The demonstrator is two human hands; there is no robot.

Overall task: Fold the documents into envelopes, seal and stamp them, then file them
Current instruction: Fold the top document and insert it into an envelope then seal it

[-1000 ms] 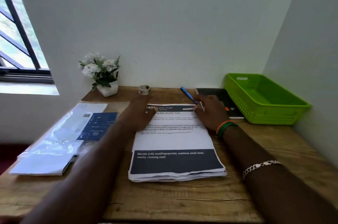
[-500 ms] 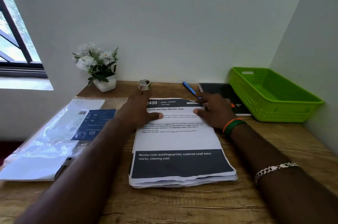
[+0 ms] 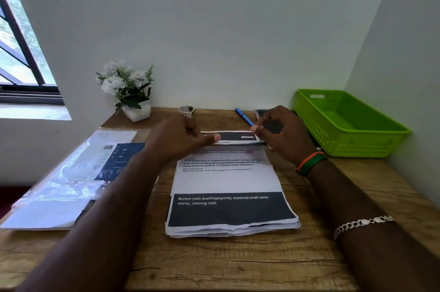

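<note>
Two hands: our left hand and right hand pinch top sheet's far edge | stack beneath our fingers | tabletop

I see a wooden desk set into a corner of pale, plain walls. A dark-framed window sits at the left over a bright sill, and daylight comes in from it. Greenery shows blurred outside.
</note>
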